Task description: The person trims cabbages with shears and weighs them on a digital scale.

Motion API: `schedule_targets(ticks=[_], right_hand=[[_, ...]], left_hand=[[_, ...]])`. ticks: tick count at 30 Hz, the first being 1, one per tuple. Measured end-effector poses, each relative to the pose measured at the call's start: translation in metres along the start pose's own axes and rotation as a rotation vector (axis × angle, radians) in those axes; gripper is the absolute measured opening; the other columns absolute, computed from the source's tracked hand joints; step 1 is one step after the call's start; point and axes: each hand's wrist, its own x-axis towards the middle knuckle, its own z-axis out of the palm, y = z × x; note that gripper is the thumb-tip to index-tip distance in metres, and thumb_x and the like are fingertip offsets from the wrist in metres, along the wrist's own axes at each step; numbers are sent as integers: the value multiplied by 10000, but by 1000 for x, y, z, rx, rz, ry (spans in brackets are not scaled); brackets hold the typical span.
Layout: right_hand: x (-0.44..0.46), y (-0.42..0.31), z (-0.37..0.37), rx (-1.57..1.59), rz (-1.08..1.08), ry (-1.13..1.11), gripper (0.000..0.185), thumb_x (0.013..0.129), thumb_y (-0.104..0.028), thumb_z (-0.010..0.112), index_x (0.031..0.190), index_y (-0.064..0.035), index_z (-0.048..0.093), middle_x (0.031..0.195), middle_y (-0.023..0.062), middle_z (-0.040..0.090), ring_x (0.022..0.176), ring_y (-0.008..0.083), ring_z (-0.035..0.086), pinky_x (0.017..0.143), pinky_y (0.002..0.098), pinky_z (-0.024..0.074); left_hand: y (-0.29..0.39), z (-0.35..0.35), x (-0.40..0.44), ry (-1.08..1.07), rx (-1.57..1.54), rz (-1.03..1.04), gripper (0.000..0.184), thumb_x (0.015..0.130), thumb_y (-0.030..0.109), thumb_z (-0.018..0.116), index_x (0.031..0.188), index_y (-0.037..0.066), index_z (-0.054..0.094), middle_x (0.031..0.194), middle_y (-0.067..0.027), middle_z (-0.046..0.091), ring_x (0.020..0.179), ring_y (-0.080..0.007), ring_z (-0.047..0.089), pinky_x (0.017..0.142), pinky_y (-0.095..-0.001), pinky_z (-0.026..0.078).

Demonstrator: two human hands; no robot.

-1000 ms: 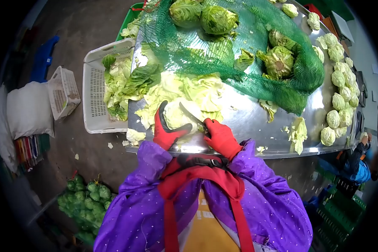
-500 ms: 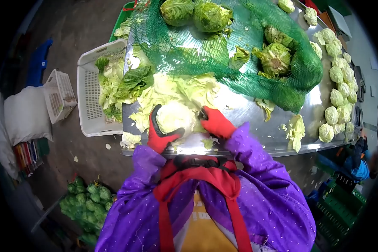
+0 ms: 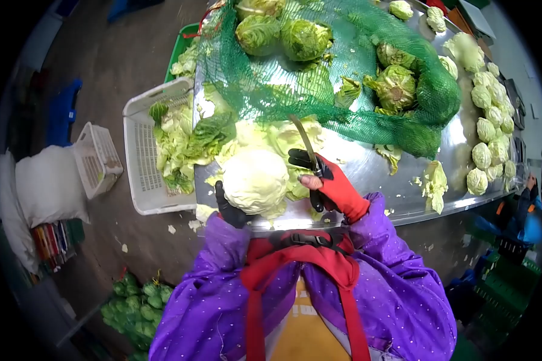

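A pale, trimmed cabbage (image 3: 255, 182) is held at the near edge of the metal table (image 3: 349, 174). My left hand (image 3: 230, 207), in a dark-palmed glove, cups it from the lower left, partly hidden beneath it. Right of the cabbage, my right hand (image 3: 331, 183), in a red and black glove, grips a knife (image 3: 305, 139) by its dark handle, with the curved blade pointing up and away. The thumb tip shows bare. Loose pale leaves (image 3: 295, 135) lie behind the cabbage. Beyond them spreads a green net (image 3: 337, 123) with untrimmed cabbages (image 3: 306, 40).
A white crate (image 3: 140, 150) of leaves stands at the table's left edge. Trimmed cabbages (image 3: 485, 128) line the table's right side. A netted sack of cabbages (image 3: 132, 310) lies on the floor. Another person (image 3: 524, 210) is at the far right.
The cabbage has been raised and looks larger, with my left hand now lower beneath it. My right hand has turned, and the knife blade points away from the cabbage.
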Motion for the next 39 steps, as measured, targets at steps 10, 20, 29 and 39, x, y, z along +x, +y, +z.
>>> schedule_targets(ticks=[10,20,29,39], right_hand=[[-19,-34,-19,-63,-88,136,665,830,-301,768,1386,-57,497,835,-4,613,529,41,497,448,208,363],[-85,13,-135,94,-68,191,747,859,-312,719,1471,-60,374,1019,37,634,598,88,576,518,247,490],[-200,116,-293,1094,-292,265,364,970,-311,584,1251,-84,539,750,79,602,457,166,519,378,312,403],[-229,112,-443,1031,-430,571,179,952,-311,553,925,-143,497,576,38,468,437,183,474,339,330,332]], left_hand=[[-36,104,59,-382,1265,-50,569,866,390,594,1304,42,492,1241,-134,596,1059,-263,615,915,-392,523],[-139,130,82,-75,207,-430,730,971,619,325,1489,105,347,1440,-127,481,1297,-333,492,1092,-484,406],[-316,200,147,-214,1012,-818,770,950,670,380,1470,103,372,1351,-119,568,1092,-269,648,781,-380,596],[-379,191,188,-188,1147,-701,634,992,454,511,1480,104,311,1342,-177,533,1055,-287,627,907,-422,531]])
